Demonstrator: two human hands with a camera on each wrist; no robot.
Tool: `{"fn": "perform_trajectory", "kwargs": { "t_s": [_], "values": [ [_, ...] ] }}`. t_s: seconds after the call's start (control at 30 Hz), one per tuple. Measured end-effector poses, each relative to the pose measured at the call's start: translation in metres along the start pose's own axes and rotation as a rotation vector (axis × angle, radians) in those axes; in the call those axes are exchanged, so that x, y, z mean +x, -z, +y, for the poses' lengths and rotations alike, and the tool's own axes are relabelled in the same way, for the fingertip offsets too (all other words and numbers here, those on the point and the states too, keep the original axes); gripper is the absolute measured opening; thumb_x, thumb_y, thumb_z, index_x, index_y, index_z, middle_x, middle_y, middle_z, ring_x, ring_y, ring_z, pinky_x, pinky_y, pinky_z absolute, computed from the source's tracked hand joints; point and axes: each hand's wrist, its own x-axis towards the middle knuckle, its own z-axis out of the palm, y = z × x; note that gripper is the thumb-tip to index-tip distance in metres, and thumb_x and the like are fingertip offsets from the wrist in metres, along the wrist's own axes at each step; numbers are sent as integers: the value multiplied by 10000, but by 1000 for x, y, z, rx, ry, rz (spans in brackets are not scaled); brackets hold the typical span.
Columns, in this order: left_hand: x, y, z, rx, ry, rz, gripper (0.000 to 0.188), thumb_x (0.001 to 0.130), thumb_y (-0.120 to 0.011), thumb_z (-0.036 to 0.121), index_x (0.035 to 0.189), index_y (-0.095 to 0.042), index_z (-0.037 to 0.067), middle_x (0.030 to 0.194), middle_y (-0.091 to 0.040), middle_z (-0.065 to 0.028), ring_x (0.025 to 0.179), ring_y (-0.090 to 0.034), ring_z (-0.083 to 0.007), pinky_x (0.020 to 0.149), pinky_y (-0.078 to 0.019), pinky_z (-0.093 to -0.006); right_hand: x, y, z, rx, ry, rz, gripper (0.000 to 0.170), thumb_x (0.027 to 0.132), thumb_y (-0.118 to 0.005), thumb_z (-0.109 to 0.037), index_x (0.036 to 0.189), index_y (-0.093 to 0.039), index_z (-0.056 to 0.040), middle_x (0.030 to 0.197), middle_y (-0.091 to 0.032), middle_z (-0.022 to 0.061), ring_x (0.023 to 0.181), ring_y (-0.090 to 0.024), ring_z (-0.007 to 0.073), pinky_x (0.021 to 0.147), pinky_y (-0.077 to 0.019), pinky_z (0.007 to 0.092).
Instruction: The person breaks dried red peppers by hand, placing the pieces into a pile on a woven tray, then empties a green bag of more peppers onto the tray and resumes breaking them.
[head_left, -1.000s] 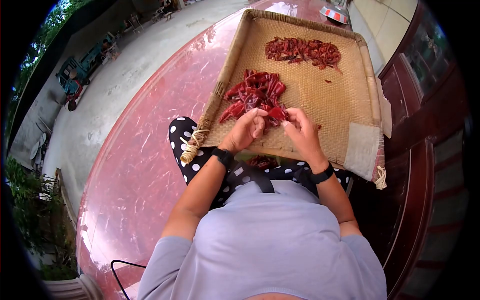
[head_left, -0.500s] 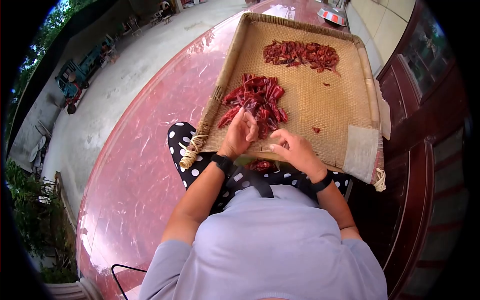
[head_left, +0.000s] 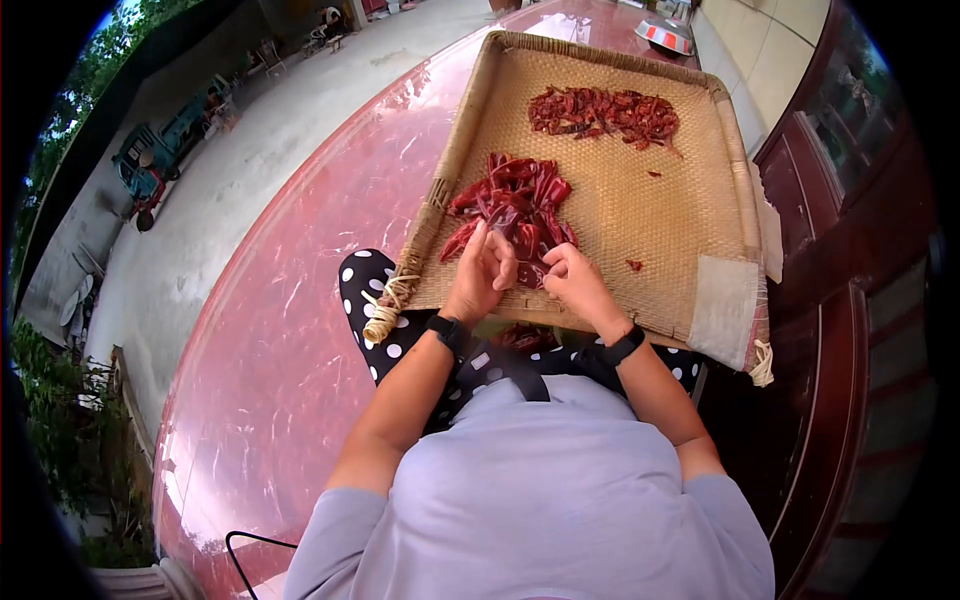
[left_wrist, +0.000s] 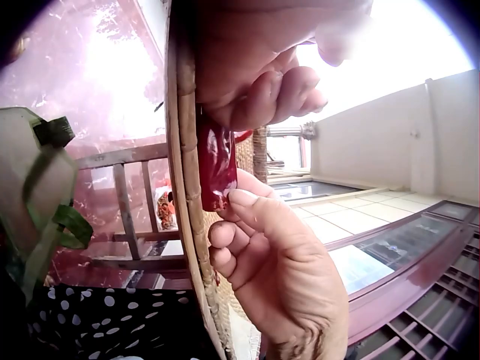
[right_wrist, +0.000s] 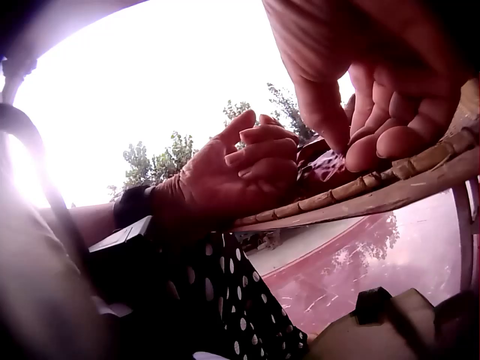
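Observation:
A shallow woven tray [head_left: 640, 215] lies in front of me and carries a pile of whole dried red chilies [head_left: 512, 185]. Near its far edge is a heap of smaller chili pieces [head_left: 605, 112]. My right hand [head_left: 585, 290] is at the pile's near end, and in the left wrist view its thumb and forefinger pinch the lower end of a glossy dried chili [left_wrist: 218, 169]. My left hand [head_left: 480, 280] stays close by at the pile's left, fingers loosely curled with nothing visible in them. Its fingers hide the chili's upper end in the left wrist view.
The tray's near edge overlaps my polka-dot trousers [head_left: 362, 272], with more red chilies [head_left: 525, 337] below that edge. A cloth patch [head_left: 724, 305] covers the tray's right corner. A reddish tabletop [head_left: 300, 330] extends left, and a metal bowl [head_left: 662, 38] stands beyond the tray.
Both hands were together at a piece of chili, then parted. My right hand drew back to the right, then moved in to the pile's near end and now pinches a chili.

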Motion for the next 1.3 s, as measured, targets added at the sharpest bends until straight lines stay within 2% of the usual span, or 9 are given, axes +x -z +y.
{"fn": "perform_trajectory", "kwargs": {
  "t_s": [0.2,0.43,0.6,0.7,0.73,0.93,1.03,1.2,1.3],
  "values": [
    [-2,-6,-1,77,-46,33,491,1027,-347,477,804,-526,79,603,-489,-44,465,-368,-122,464,-301,-251,-13,20,-9,27,55,72,288,786,-614,-64,1068,-598,-1,763,-620,58,684,-598,145,648,-485,288],
    [-10,-27,-7,539,-265,378,333,994,-486,360,820,-535,80,582,-491,-3,487,-393,-89,473,-301,-230,-48,44,-21,123,61,-287,285,791,-595,-29,1073,-588,9,743,-540,-17,671,-521,61,608,-442,228],
    [-2,-18,-25,1022,-634,582,173,938,-570,189,986,-546,25,880,-517,-69,765,-476,-153,729,-422,-264,-54,33,-19,-134,228,-373,220,800,-641,-115,1003,-629,-31,732,-640,57,667,-602,159,638,-483,295],
    [-1,-17,-28,1307,-721,700,274,854,-643,75,1095,-529,11,1056,-477,-111,935,-483,-197,835,-431,-316,-52,28,-14,-201,208,-404,225,823,-644,-158,1008,-633,-30,775,-675,73,708,-643,173,653,-498,303],
    [-1,-15,-28,1447,-688,725,373,818,-663,45,1156,-510,9,1104,-466,-122,998,-486,-227,889,-424,-341,-51,28,-12,-152,183,-401,228,839,-645,-152,1025,-628,-21,790,-671,70,717,-635,156,657,-499,295],
    [6,-12,-29,1678,-579,739,330,833,-656,76,1130,-535,-4,1083,-517,-176,1050,-498,-311,926,-407,-371,-49,29,-7,-78,135,-390,209,897,-619,-135,1057,-615,0,812,-660,63,714,-622,124,657,-507,279],
    [6,-7,-32,1615,-615,720,276,857,-603,47,1122,-542,-4,1083,-530,-207,1058,-489,-365,922,-399,-429,-49,29,-9,-67,134,-398,205,903,-613,-136,1055,-614,1,805,-652,57,703,-616,117,650,-506,272],
    [8,7,-35,1322,-722,674,170,896,-542,38,1061,-570,6,1007,-546,-162,983,-507,-305,900,-402,-389,-46,25,3,168,42,-351,243,886,-630,-161,1079,-604,-16,816,-655,62,666,-610,111,625,-501,262],
    [1,0,-30,1274,-609,556,155,872,-542,43,1017,-590,17,978,-558,-143,962,-512,-292,881,-406,-379,-47,21,-1,388,24,-144,314,882,-645,-120,1165,-552,-21,908,-627,67,705,-590,94,627,-500,244]
  ]
}}
